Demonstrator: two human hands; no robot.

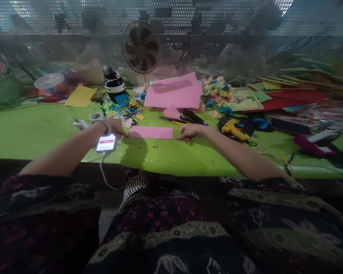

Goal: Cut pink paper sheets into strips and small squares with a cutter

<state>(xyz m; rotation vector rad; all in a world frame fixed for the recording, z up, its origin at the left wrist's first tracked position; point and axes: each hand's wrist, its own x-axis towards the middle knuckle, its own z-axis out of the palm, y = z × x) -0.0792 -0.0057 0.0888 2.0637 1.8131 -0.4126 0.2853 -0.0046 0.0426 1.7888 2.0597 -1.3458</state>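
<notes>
A pink paper strip [151, 132] lies flat on the green tabletop between my two hands. My left hand [117, 126] rests at the strip's left end, index finger stretched down to its edge, the other fingers partly hidden. Just off the right end, my right hand [190, 131] touches the table with loosely bent fingers slightly apart, holding nothing visible. Below my left wrist lies a lit phone [106, 143] with a white cable. Pens and a black cutter-like tool [194, 117] lie behind my right hand, near a small pink paper piece [172, 112].
Larger pink sheets [174, 93] lie at the back, below a fan [142, 47]. Paper scraps [125, 108] surround a dark bottle [114, 84]. To the right are a yellow glue gun [236, 130], folded paper pieces [217, 91] and stacked coloured sheets [294, 99]. A tape roll [96, 117] sits left.
</notes>
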